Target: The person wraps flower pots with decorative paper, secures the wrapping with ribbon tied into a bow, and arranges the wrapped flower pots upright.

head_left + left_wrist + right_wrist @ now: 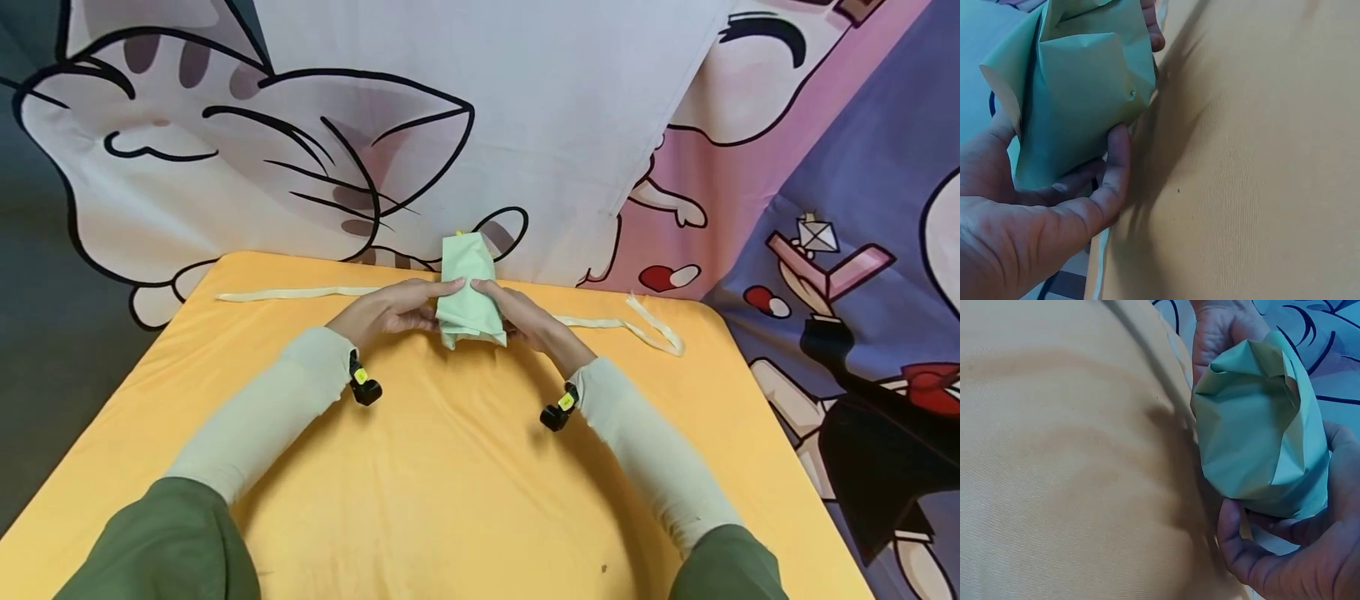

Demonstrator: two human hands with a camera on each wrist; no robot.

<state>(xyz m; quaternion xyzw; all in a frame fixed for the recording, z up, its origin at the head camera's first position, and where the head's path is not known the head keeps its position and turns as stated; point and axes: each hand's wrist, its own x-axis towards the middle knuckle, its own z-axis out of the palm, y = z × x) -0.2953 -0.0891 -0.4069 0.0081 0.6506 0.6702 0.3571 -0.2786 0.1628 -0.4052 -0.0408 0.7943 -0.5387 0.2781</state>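
Observation:
A package wrapped in light green paper (470, 287) is held between both hands above the far part of the table. Its near end shows folded, creased paper in both wrist views. My left hand (397, 307) grips the left side, thumb on top and fingers curled beneath. From the other side my right hand (525, 317) holds it in the same way, its thumb on the upper face. Behind the hands a pale cream ribbon (300, 293) lies along the table; its right part (622, 323) ends in a loose bend. The package's contents are hidden.
A yellow cloth (442, 483) covers the table, whose far edge runs just behind the package. Beyond it hangs a white fabric backdrop (555, 125) with a cartoon cat, and a pink and purple printed cloth (847, 192) hangs at the right.

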